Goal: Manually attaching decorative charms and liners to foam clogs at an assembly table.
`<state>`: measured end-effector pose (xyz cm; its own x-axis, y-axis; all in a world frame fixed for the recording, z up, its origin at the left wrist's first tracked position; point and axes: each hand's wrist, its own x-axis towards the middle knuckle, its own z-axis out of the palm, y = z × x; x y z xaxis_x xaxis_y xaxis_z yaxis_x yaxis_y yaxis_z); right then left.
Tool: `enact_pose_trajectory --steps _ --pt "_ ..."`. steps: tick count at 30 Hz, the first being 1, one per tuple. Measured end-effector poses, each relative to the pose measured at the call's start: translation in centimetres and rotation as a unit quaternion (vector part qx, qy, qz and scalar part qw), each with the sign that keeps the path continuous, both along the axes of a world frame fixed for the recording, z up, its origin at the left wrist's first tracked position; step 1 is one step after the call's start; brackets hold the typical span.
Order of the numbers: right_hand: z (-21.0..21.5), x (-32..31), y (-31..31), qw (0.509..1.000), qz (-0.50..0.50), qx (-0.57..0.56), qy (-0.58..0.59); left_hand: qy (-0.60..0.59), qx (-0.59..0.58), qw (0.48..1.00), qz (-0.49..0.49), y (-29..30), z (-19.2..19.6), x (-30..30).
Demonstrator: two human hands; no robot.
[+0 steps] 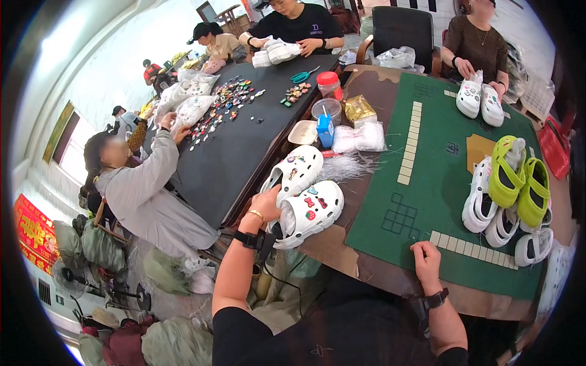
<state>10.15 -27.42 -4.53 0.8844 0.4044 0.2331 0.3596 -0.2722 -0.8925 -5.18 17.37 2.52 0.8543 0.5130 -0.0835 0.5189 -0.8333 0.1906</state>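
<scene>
My left hand (264,206) is closed on a pair of white clogs at the near left edge of the table. The nearer white clog (320,213) carries strawberry and bow charms; the other white clog (298,166) lies against it and has small coloured charms too. Clear plastic shows inside the nearer one. At the near edge of the green mat (378,213), my right hand (426,262) has its fingers curled together. A thin pale strand seems to stick up by its fingertips, but what it holds is too small to make out.
Lime-green clogs (506,174) rest on several white clogs (478,198) at the right. Beyond the mat a person holds white clogs (469,97). Thin white strands (351,168), a blue box (325,130) and a red-lidded jar (329,85) lie left. Co-workers sit around the black table (244,146) with scattered charms.
</scene>
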Motion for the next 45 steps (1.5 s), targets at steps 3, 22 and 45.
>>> enact_pose_trajectory --steps 3,22,45 --pt "-0.2 0.0 -0.2 1.000 -0.003 -0.008 -0.007 -0.039 0.033 0.998 -0.031 -0.1 -0.5 -0.1" --pt "-0.3 0.8 -1.6 0.976 -0.044 0.153 0.149 -0.328 0.070 0.938 -0.091 -16.2 5.1 2.8" --pt "2.3 -3.8 -5.0 0.992 -0.095 0.037 -0.069 -0.209 -0.228 0.911 -0.274 -23.3 -0.4 7.4"
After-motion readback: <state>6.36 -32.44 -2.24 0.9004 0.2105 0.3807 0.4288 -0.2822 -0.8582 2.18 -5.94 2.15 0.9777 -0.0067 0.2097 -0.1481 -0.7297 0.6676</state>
